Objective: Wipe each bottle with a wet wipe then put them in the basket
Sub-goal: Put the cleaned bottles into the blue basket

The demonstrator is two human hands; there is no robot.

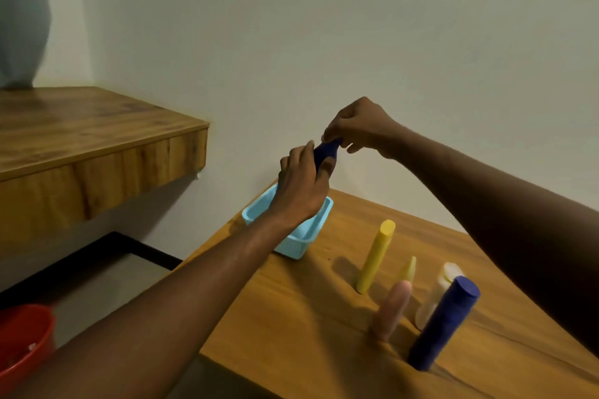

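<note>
As the left grip (301, 188) clasps a raised blue bottle (325, 152), the right grip (356, 126) pinches its top.

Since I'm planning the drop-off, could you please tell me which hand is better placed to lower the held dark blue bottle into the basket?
Probably the left hand: it grips the body of the held dark blue bottle, right above the basket, while the right hand only pinches its top end.

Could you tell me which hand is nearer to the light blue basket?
Left. The left hand sits just above the basket, gripping the raised dark blue bottle; the right hand holds the bottle's top, higher and farther right.
</note>
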